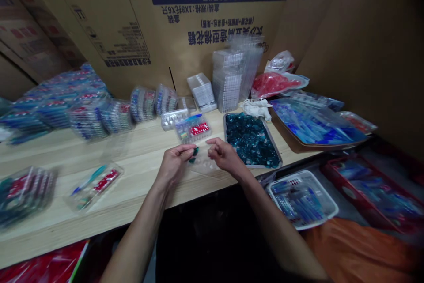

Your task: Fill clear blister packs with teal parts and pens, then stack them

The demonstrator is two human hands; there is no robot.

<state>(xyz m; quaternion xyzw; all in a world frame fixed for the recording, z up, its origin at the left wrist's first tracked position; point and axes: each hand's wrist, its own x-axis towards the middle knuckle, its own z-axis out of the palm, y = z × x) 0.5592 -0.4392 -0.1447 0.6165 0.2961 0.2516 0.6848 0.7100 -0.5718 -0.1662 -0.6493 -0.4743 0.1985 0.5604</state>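
Near the middle of the wooden table, my left hand [175, 159] pinches a small dark green piece [195, 152] between thumb and fingers. My right hand [222, 155] is just to the right, its fingers curled together; whatever they hold, if anything, is too small to name. A clear plastic tray [202, 166] lies beneath both hands, partly hidden by them. Behind them sits a filled clear box [193, 128] with a red-and-white packet and a blue item. To the right, a metal tray [280, 159] holds many dark green pieces.
Stacked filled boxes [86, 119] line the back left. Another filled box [96, 186] lies at left, near more stacked boxes [24, 192]. Clear trays [228, 80] stand before a large carton [179, 62]. A cardboard tray [294, 144] and white basket [333, 210] with blue items are at right.
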